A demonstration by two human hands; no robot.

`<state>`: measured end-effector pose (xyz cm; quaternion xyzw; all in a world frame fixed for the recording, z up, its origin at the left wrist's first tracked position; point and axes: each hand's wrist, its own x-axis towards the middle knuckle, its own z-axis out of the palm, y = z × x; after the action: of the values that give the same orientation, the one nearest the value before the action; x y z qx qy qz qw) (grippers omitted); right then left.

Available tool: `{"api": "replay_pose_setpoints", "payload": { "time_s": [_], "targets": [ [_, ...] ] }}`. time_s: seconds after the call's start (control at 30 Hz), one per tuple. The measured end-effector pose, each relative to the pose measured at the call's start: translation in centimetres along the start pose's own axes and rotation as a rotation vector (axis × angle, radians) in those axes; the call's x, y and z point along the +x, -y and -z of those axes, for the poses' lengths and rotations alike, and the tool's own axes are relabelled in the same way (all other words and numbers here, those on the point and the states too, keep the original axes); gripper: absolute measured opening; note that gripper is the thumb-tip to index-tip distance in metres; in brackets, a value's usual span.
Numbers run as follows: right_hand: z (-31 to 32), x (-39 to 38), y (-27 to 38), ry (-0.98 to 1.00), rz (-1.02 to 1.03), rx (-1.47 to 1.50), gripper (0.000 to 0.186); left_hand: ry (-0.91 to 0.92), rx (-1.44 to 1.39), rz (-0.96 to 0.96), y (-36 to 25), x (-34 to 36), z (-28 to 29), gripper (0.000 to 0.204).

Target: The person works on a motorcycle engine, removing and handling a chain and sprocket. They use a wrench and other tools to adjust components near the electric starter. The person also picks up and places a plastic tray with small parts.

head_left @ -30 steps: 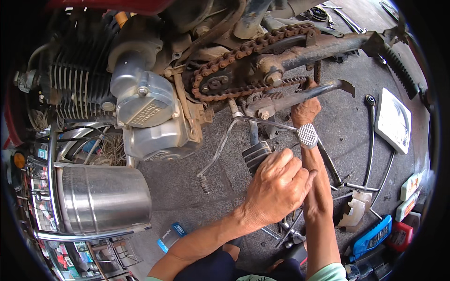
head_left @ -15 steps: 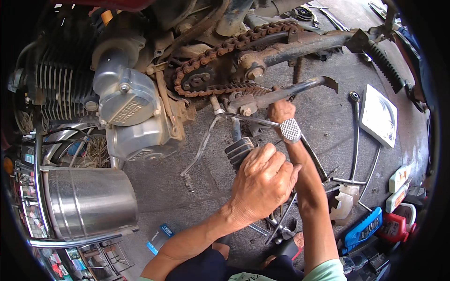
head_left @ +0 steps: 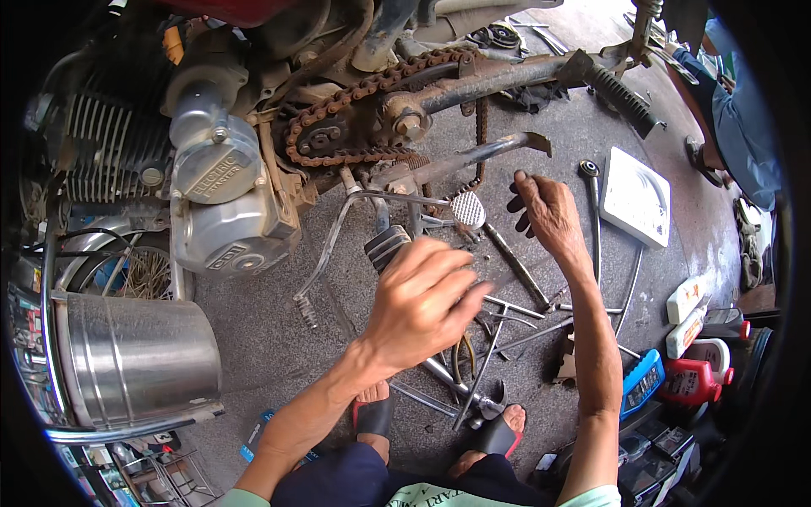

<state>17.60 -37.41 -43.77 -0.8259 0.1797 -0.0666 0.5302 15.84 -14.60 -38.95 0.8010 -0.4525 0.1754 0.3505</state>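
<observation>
My left hand [head_left: 422, 297], slightly blurred, hangs in front of the black rubber footpeg [head_left: 388, 248]; its fingers are loosely bent and apart, with nothing visible in them. To its right, my right hand [head_left: 553, 215] is raised above the floor with dark, grimy fingertips, its fingers apart and nothing seen between them. Nearby are a pedal with a round chequered pad [head_left: 467, 210] and a metal stand arm [head_left: 473, 160]. A rusty drive chain [head_left: 355, 103] runs round the front sprocket of the motorcycle, and a length of chain [head_left: 481, 135] hangs below the swingarm.
A hammer [head_left: 490, 404] and several rods lie near my feet. At the right are a long-handled wrench [head_left: 593, 228], a white tray [head_left: 638, 196], and blue [head_left: 639, 382] and red [head_left: 688, 380] bottles. A silver cylinder [head_left: 144, 357] stands left. Another person [head_left: 743, 110] is at upper right.
My right hand has come away from beside the stand arm, moving right and off the chain area. My left hand has shifted slightly left and its fingers have loosened. The view has shifted.
</observation>
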Motion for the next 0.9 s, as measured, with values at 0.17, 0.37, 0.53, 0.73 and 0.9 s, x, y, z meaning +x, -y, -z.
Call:
{"api": "replay_pose_setpoints", "payload": {
  "time_s": [0.17,0.37,0.53,0.73,0.9],
  "targets": [
    [-1.7,-1.4,7.0,-0.023,0.406,-0.388,0.053,-0.315,0.219,0.414,0.6,-6.6,4.5,0.021],
    [-6.5,-0.1,9.5,0.039,0.493,-0.656,0.052,-0.445,-0.189,1.066,4.3,-10.7,6.5,0.040],
    [-7.4,-0.5,7.8,-0.044,0.610,-0.540,0.030,-0.420,-0.635,1.234,4.3,-10.1,6.4,0.049],
    [-9.2,-0.3,4.1,-0.202,0.553,-0.332,0.024,-0.475,-0.647,1.247,3.0,-8.5,7.7,0.045],
    [-8.7,-0.3,4.9,-0.266,0.553,-0.290,0.027,-0.413,-0.707,1.206,4.0,-9.9,7.6,0.043]
  ]
}}
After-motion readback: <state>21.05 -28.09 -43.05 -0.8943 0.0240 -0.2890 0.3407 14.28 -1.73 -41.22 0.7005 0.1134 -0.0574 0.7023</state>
